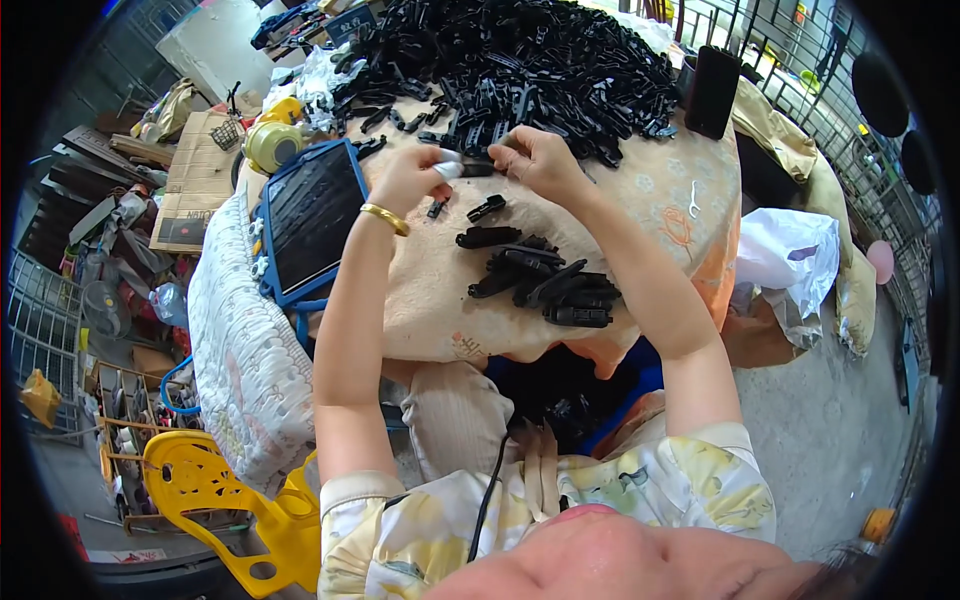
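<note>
A small black plastic piece spans the gap between my two hands above the cloth-covered table. My left hand, with white wrapping on its fingers and a gold bangle at the wrist, is closed on one end of it. The fingers of my right hand pinch the other end. Closer to me lies a small group of similar black plastic parts, with one loose part just beyond it. Behind my hands a large heap of black parts covers the far side of the table.
A blue-framed tablet leans at the table's left side, by a yellow round container. At the far right stands a black phone. A yellow plastic chair is at lower left; a white plastic bag hangs right of the table.
</note>
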`<control>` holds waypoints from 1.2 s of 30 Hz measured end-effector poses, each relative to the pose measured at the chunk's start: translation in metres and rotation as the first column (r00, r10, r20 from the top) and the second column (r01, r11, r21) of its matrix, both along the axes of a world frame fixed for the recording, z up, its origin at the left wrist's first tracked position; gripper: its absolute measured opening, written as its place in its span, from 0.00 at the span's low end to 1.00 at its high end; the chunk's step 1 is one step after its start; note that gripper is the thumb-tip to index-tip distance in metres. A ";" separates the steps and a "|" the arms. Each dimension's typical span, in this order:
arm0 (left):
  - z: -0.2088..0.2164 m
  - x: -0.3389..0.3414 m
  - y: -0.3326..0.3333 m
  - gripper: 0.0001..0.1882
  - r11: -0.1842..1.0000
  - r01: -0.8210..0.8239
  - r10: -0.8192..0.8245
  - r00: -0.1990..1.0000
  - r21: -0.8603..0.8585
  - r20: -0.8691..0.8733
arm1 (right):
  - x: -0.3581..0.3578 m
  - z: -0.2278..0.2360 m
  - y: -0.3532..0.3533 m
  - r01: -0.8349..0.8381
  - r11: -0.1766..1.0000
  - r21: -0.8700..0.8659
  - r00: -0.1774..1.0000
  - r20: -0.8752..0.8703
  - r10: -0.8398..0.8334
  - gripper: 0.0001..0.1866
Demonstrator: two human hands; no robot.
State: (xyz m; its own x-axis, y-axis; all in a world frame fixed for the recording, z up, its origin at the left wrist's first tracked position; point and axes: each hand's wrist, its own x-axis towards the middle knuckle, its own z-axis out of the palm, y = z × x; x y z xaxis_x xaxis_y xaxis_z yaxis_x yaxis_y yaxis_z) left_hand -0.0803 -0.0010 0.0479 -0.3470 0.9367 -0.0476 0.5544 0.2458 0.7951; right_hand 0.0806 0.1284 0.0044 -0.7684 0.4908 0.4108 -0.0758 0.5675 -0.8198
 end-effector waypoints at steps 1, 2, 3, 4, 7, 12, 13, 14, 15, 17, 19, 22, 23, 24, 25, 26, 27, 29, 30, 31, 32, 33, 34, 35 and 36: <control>-0.007 -0.013 -0.004 0.12 0.993 -0.059 0.040 0.982 0.099 0.182 | -0.003 0.001 -0.006 0.065 0.992 0.111 0.998 -0.022 -0.063 0.07; -0.017 -0.024 -0.005 0.12 0.973 -0.131 0.056 0.930 0.187 0.362 | -0.005 0.000 -0.009 0.133 0.966 0.221 0.991 -0.049 -0.125 0.07; -0.026 -0.036 -0.007 0.10 0.960 -0.181 0.043 0.848 0.212 0.529 | -0.006 -0.002 -0.014 0.014 0.958 0.285 0.998 -0.068 0.006 0.07; -0.028 -0.035 -0.006 0.10 0.960 -0.179 0.037 0.844 0.215 0.535 | -0.005 -0.006 -0.019 -0.099 0.936 0.338 0.995 0.035 0.092 0.08; -0.032 -0.036 -0.008 0.09 0.951 -0.213 -0.019 0.685 0.224 0.728 | -0.006 -0.006 -0.029 -0.318 0.824 0.469 0.946 0.209 0.246 0.11; -0.039 -0.020 -0.005 0.11 0.944 -0.238 0.004 0.698 0.227 0.717 | -0.001 -0.002 -0.038 -0.230 0.781 0.580 0.969 0.211 0.129 0.13; -0.039 -0.017 -0.006 0.11 0.945 -0.268 0.053 0.696 0.190 0.716 | 0.001 0.002 -0.042 -0.225 0.760 0.610 0.970 0.209 0.120 0.13; -0.039 -0.015 -0.005 0.11 0.943 -0.295 0.101 0.693 0.153 0.714 | 0.003 0.004 -0.043 -0.219 0.738 0.639 0.972 0.207 0.109 0.13; -0.040 -0.018 -0.004 0.11 0.944 -0.298 0.109 0.689 0.142 0.716 | 0.003 0.003 -0.041 -0.216 0.737 0.640 0.973 0.207 0.105 0.13; -0.041 -0.017 -0.004 0.11 0.949 -0.281 0.109 0.713 0.140 0.693 | 0.002 0.003 -0.035 -0.258 0.705 0.661 0.947 0.319 0.048 0.13; -0.041 -0.013 -0.003 0.11 0.956 -0.255 0.091 0.726 0.144 0.682 | 0.007 0.009 -0.032 -0.172 0.785 0.596 0.982 0.165 0.089 0.14; -0.044 -0.011 -0.004 0.12 0.990 -0.115 0.033 0.758 0.083 0.652 | 0.002 0.013 -0.028 -0.173 0.981 0.084 0.963 -0.195 0.186 0.15; -0.045 -0.010 -0.002 0.14 0.997 -0.043 -0.010 0.747 0.063 0.664 | 0.001 0.011 -0.028 -0.171 0.985 0.011 0.956 -0.239 0.169 0.14; -0.047 -0.006 -0.001 0.14 0.997 -0.029 -0.021 0.748 0.065 0.664 | 0.000 0.009 -0.027 -0.173 0.983 -0.062 0.948 -0.282 0.149 0.14; -0.039 0.007 -0.004 0.15 0.994 -0.037 -0.046 0.693 0.099 0.719 | 0.001 0.008 -0.024 -0.162 0.985 -0.060 0.950 -0.278 0.139 0.14; -0.033 0.015 -0.006 0.16 0.990 -0.050 -0.067 0.636 0.128 0.768 | 0.001 0.006 -0.022 -0.124 0.992 0.007 0.960 -0.253 0.121 0.14; -0.031 0.015 -0.006 0.17 0.989 -0.013 -0.107 0.612 0.146 0.784 | 0.002 0.004 -0.020 -0.089 0.993 0.075 0.968 -0.228 0.104 0.14; -0.035 0.012 -0.009 0.17 0.986 -0.007 -0.126 0.608 0.164 0.784 | 0.001 0.008 -0.024 -0.077 0.994 0.082 0.971 -0.222 0.093 0.14; -0.036 0.010 -0.010 0.17 0.983 0.005 -0.149 0.604 0.184 0.783 | 0.000 0.008 -0.025 -0.061 0.994 0.091 0.973 -0.215 0.079 0.14; -0.036 0.009 -0.009 0.16 0.978 0.030 -0.178 0.621 0.204 0.763 | -0.001 0.009 -0.024 -0.040 0.988 0.149 0.976 -0.204 0.071 0.15; -0.035 0.009 -0.008 0.16 0.979 0.017 -0.168 0.624 0.202 0.763 | 0.000 0.009 -0.025 -0.054 0.988 0.147 0.975 -0.204 0.084 0.15; -0.034 0.010 -0.009 0.16 0.977 0.014 -0.165 0.689 0.215 0.706 | 0.000 0.009 -0.027 -0.037 0.990 0.133 0.974 -0.216 0.065 0.16; -0.031 0.013 -0.009 0.17 0.974 0.017 -0.163 0.749 0.227 0.642 | 0.002 0.010 -0.027 -0.015 0.993 0.119 0.973 -0.229 0.043 0.16; -0.022 0.020 -0.011 0.17 0.977 -0.033 -0.094 0.821 0.212 0.563 | 0.002 0.008 -0.024 -0.029 0.994 0.105 0.972 -0.229 0.053 0.16; -0.023 0.020 -0.011 0.17 0.977 -0.042 -0.086 0.824 0.210 0.561 | 0.002 0.008 -0.023 -0.038 0.994 0.103 0.971 -0.231 0.061 0.16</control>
State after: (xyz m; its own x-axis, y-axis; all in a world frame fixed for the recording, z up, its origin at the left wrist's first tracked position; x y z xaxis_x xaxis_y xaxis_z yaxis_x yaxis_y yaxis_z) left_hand -0.0604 -0.0120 0.0252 -0.2978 0.9540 -0.0356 -0.0035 0.0362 0.9993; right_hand 0.0823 0.1056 0.0126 -0.6675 0.4031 0.6260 -0.2890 0.6346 -0.7168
